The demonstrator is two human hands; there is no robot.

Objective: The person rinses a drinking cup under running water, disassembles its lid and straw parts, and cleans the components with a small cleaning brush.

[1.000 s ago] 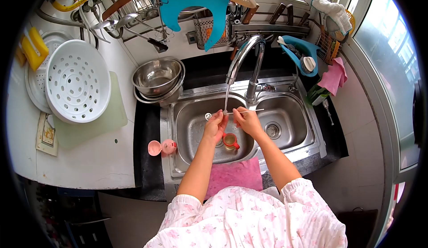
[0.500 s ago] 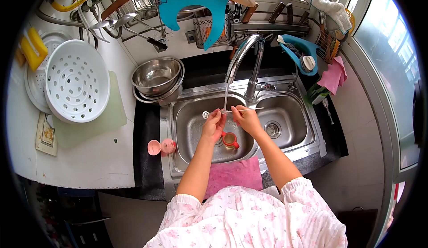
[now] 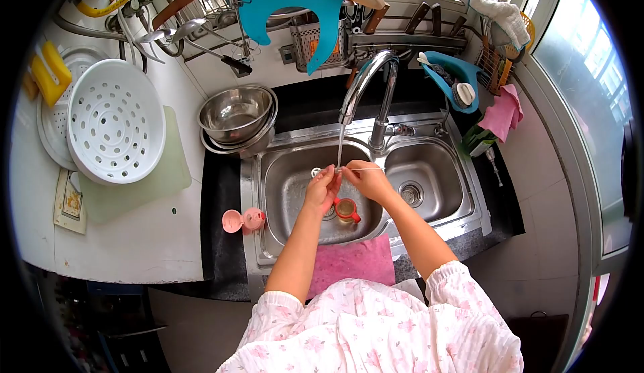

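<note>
Under the tap's running water, my left hand (image 3: 323, 186) is closed on a small white part (image 3: 315, 172), whose round end shows past the fingertips. My right hand (image 3: 366, 180) pinches a thin white stick (image 3: 373, 169) that sticks out to the right. The fingertips of both hands meet, so where stick and part join is hidden. Below them, in the left basin (image 3: 285, 205), stands a small clear cup with red handles (image 3: 346, 210). Water falls from the chrome tap (image 3: 365, 78) onto my fingers.
Left of the sink lies an open pink lid (image 3: 243, 221). Stacked steel bowls (image 3: 235, 116) stand at the back left. A pink cloth (image 3: 355, 262) hangs over the front edge. The right basin (image 3: 436, 172) adjoins; a blue caddy (image 3: 456, 71) is behind it.
My right hand has moved left, up against my left fingertips, and less of the stick shows on the right. The white part's round end has shifted slightly right.
</note>
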